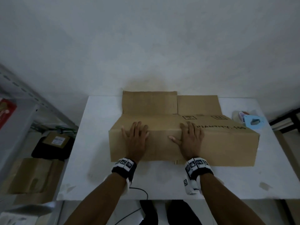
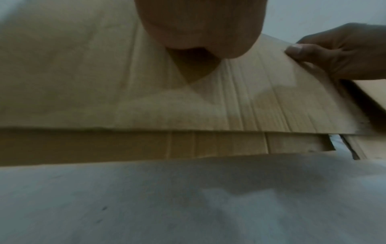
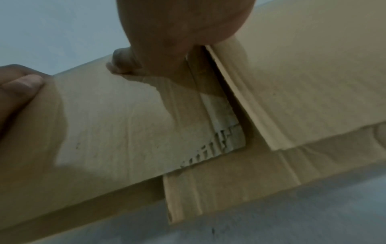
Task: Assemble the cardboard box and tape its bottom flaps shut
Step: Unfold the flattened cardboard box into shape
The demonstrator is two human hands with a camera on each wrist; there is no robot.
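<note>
A brown cardboard box lies across the white table, printed "QUANTITY: 100" on top. Its two far flaps lie flat toward the wall. The near flaps stand as a front face, with a slit between them. My left hand lies over the front fold on the left, fingers straight on the top panel and thumb spread. My right hand lies the same way near the middle, beside the slit. The left wrist view shows the box and the right hand; the right wrist view shows the left hand.
A blue tape dispenser with a roll sits on the table's right side, behind the box's right end. A metal shelf stands at the left, with a small box on a dark bag and flat cardboard on the floor.
</note>
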